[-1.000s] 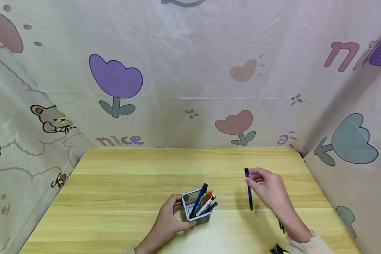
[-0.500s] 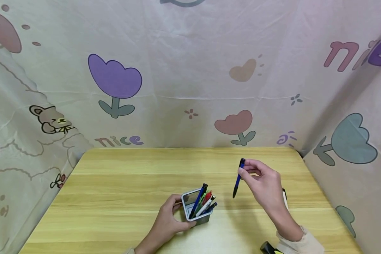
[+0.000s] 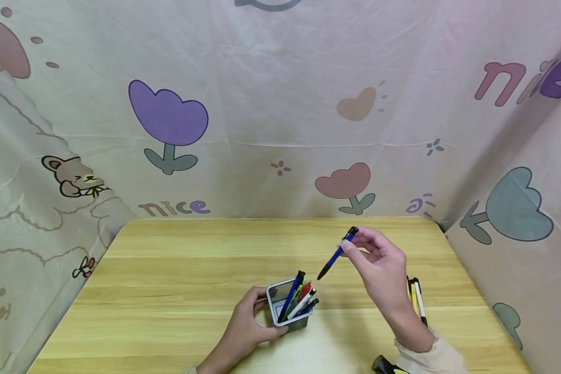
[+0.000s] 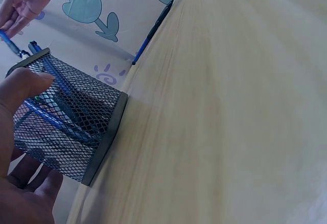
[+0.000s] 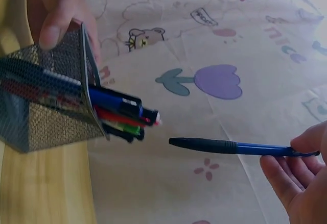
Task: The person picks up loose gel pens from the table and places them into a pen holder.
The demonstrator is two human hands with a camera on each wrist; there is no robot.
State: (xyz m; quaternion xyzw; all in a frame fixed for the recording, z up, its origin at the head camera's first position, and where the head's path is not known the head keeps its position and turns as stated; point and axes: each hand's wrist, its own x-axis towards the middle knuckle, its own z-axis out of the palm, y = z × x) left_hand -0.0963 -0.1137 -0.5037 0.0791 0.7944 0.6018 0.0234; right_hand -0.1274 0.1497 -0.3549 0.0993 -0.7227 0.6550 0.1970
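A square mesh pen holder [image 3: 297, 324] stands on the table, tipped in the wrist views only by their angle. My left hand [image 3: 245, 324] holds it from the left, thumb on the near side and fingers round the far side. Several pens lean inside, among them a blue pen [image 3: 291, 297], a red pen [image 5: 115, 116] and a white pen [image 3: 303, 304]. My right hand [image 3: 384, 272] pinches another blue pen [image 3: 335, 256] near its clicker end between thumb and fingers. Its dark tip slants down and left, above and right of the holder's opening, apart from the pens inside.
On the wooden table [image 3: 177, 291], a yellow pen [image 3: 413, 297] and a white-and-black pen [image 3: 419, 298] lie beyond my right wrist. A black-and-yellow object [image 3: 382, 365] sits at the near edge by the right sleeve. Printed cloth [image 3: 257, 104] hangs behind and at both sides.
My right hand has moved left and slightly farther away, turning the pen from near upright to a slant with its tip toward the holder. The left hand and holder have stayed put.
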